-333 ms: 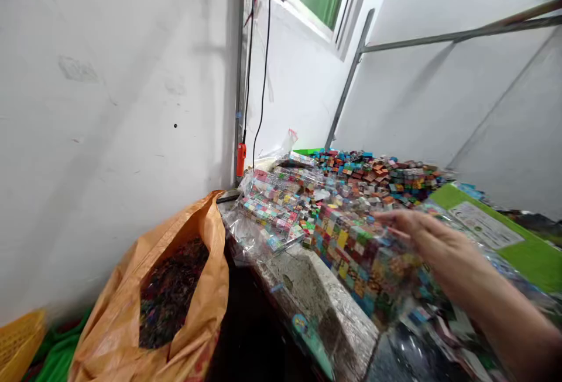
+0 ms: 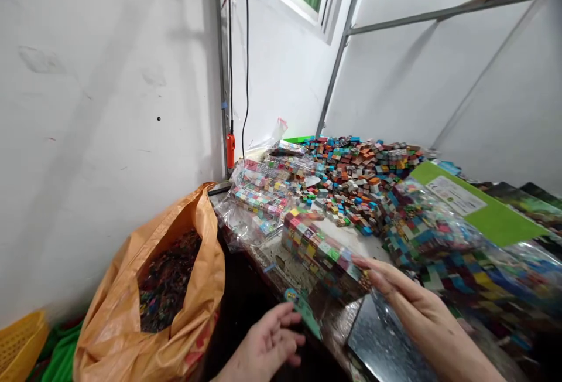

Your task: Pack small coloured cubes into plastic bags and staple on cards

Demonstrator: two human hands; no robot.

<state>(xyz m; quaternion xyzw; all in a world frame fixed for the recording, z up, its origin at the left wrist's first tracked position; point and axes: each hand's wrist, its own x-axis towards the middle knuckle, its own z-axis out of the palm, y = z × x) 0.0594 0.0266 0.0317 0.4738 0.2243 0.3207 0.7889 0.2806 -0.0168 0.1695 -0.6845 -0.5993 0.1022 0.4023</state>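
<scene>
My right hand [image 2: 415,303] grips the near right end of a long rectangular block of small multicoloured printed cubes [image 2: 322,247], thumb and fingers at its corner. The block is tilted above the worn table [image 2: 285,265]; I cannot tell whether it is wrapped. My left hand [image 2: 272,341] is lower, in front of the table edge, fingers loosely curled and apart with nothing in them. Near its fingertips lies a flat teal card-like piece [image 2: 302,311]. A dark glossy slab [image 2: 381,341] lies below my right hand.
Loose small cubes [image 2: 351,171] are heaped at the back. Clear-bagged blocks [image 2: 259,200] lie at left and more bagged blocks [image 2: 478,270] at right, by a green box panel with a white label [image 2: 478,200]. An orange sack [image 2: 193,288] holding small dark bits stands left.
My right hand has brought the block lower and nearer to me. My left hand has come into view from below. The camera view has shifted slightly.
</scene>
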